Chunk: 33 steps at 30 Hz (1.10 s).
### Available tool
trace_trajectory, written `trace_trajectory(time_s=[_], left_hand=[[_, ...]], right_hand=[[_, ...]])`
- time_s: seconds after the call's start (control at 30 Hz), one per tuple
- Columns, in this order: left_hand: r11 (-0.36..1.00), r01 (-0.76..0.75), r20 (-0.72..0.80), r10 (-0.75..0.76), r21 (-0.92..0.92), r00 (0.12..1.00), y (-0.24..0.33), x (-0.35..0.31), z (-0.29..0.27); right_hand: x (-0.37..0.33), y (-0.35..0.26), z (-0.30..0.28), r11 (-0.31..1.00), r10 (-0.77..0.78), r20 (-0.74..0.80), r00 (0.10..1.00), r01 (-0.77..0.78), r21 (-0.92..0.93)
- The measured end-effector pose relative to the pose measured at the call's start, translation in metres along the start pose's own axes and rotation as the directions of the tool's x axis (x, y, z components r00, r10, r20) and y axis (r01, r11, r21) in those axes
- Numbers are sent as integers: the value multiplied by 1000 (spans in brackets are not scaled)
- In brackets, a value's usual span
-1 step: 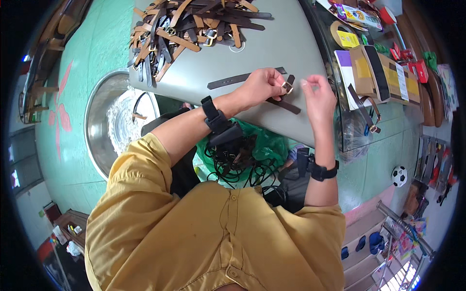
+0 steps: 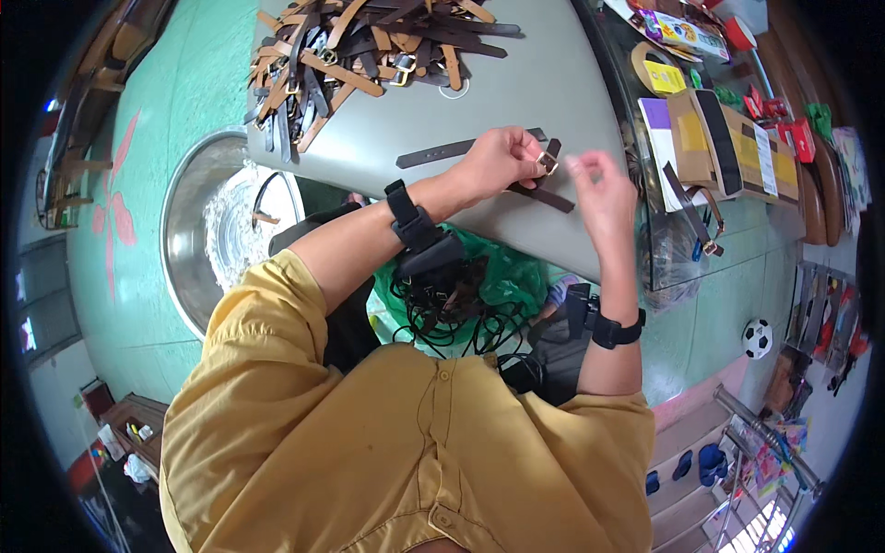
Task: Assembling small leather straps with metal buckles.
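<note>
Left hand (image 2: 507, 161) pinches a dark buckle strap (image 2: 552, 152); right hand (image 2: 606, 192), at its 4 o'clock, is blurred, grip untellable; a loose pinch could drop the strap

Grey table (image 2: 539, 69) with strap heap (image 2: 369, 55) on top; green floor (image 2: 140, 300) below.
Heap at far left of tabletop, brown and black, metal buckles showing; thin white ring (image 2: 454, 90) just beside it; one dark strap (image 2: 438, 153) lying apart, nearer the person. Dark table (image 2: 620, 76) alongside, right: cardboard box (image 2: 691, 152), tape roll (image 2: 640, 66), packets. Floor: metal basin (image 2: 172, 230) left, black-and-white ball (image 2: 757, 338) right.
</note>
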<state>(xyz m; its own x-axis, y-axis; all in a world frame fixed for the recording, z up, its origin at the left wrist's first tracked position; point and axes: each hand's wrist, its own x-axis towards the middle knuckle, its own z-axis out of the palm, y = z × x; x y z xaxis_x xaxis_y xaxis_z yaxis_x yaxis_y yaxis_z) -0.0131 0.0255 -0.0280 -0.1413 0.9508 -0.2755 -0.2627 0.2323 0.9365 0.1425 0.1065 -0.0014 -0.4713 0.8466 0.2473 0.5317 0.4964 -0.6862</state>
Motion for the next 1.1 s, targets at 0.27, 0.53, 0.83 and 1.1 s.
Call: trace_trajectory(time_s=[0.27,0.53,0.83,1.1], left_hand=[[777,-178,-7,228,603,974,-22,14,-15],[728,-190,160,112,658,981,-16,6,-21],[959,285,258,-274,-6,927,-1,5,-23],[982,176,188,-185,65,964,-6,9,-26]], right_hand=[[-3,34,12,764,416,690,592,-639,88],[-2,38,5,681,328,788,521,-708,185],[-1,35,-7,703,252,817,519,-678,214],[-8,35,-2,940,-83,196,977,143,-311]])
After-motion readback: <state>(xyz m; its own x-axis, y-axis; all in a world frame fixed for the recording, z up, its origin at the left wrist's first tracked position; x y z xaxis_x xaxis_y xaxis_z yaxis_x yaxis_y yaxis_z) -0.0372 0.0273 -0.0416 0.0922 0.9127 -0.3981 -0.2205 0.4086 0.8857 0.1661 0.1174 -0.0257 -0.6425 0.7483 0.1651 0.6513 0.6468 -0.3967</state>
